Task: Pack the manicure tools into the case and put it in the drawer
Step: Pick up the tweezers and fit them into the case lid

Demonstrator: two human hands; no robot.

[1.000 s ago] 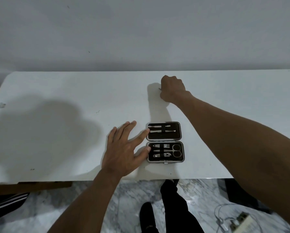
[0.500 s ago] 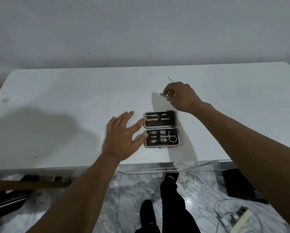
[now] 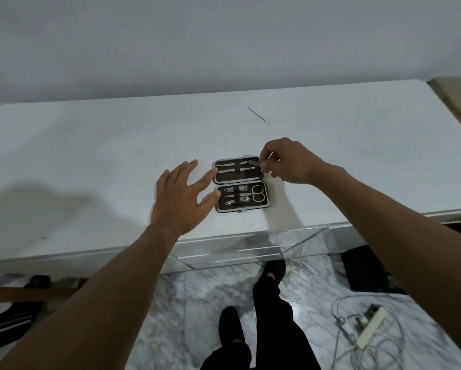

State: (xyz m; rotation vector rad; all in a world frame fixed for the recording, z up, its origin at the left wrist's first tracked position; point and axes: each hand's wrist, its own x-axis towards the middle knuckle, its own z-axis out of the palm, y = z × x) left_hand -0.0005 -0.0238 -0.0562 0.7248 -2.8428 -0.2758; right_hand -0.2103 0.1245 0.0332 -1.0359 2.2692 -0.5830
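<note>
Head view: the case (image 3: 240, 184) lies open and flat on the table (image 3: 90, 156), near its front edge. My left hand (image 3: 182, 201), fingers spread, touches the case's left side with one fingertip and the thumb only. My right hand (image 3: 288, 162) pinches a small flat tool (image 3: 253, 163) over the right end of the case's far half. Risks: bracing looks light, so pushing the tool under the strap could skid the case; if the pinch slips, the tool drops. The thin pick (image 3: 256, 114), well beyond the case, could get forgotten.

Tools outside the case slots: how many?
2. One flat tool pinched in the right hand over the far half of the case; one thin rod lying on the table beyond it. Others may be hidden.
</note>
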